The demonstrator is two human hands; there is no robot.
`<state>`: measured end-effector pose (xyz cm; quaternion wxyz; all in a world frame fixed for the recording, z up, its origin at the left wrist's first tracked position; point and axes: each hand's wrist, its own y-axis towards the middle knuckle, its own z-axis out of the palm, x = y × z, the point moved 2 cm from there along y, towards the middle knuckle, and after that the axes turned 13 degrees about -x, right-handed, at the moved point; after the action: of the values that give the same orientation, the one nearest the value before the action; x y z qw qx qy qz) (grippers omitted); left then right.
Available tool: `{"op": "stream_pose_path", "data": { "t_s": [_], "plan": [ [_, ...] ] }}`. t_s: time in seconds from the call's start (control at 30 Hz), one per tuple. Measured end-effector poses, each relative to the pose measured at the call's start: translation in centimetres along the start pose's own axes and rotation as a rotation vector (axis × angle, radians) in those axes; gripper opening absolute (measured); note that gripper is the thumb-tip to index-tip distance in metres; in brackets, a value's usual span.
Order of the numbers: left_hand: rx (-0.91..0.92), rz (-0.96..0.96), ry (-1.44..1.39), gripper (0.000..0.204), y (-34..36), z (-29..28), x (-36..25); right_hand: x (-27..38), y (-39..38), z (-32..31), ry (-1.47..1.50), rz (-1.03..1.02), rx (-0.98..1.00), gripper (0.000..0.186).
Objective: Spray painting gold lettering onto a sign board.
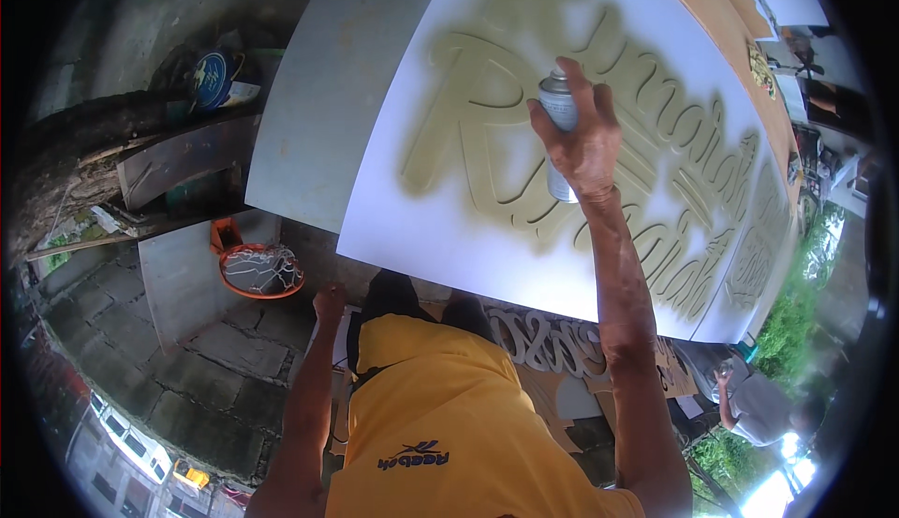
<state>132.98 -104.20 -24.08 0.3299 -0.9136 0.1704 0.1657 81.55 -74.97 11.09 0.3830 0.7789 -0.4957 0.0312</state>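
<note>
My right hand (585, 139) is closed round a spray can (559, 111), with the index finger up on its nozzle. The can is upright, pale silver and printed, and it is over a white board (384, 228). Raised cut-out letters (482, 106) in flowing script lie on the board, coated olive-gold, with a soft haze of the same colour around them. The can and my forearm cover some of the letters. My left hand (329, 303) hangs low at my side, fingers curled in, below the board's near edge; I see nothing in it.
A grey panel (318, 106) lies left of the white board. Beyond it are a weathered plank (187, 157) and a round blue lid (213, 80). A basketball hoop (262, 272) is at lower left. White cut-out letters (552, 340) lie below the board. Another person (754, 406) is at lower right.
</note>
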Motion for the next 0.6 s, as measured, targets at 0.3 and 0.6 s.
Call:
{"op": "stream_pose_path", "data": {
  "t_s": [0.3, 0.6],
  "plan": [
    [0.018, -0.022, 0.061, 0.027, -1.6, -1.5, -2.9, -3.1, 2.7, -0.4, -0.048, 0.023, -0.094, 0.062],
    [-0.059, 0.071, 0.110, 0.028, -0.2, -0.7, -1.8, -1.7, 2.0, 0.1, -0.003, -0.068, -0.002, 0.062]
  ]
}}
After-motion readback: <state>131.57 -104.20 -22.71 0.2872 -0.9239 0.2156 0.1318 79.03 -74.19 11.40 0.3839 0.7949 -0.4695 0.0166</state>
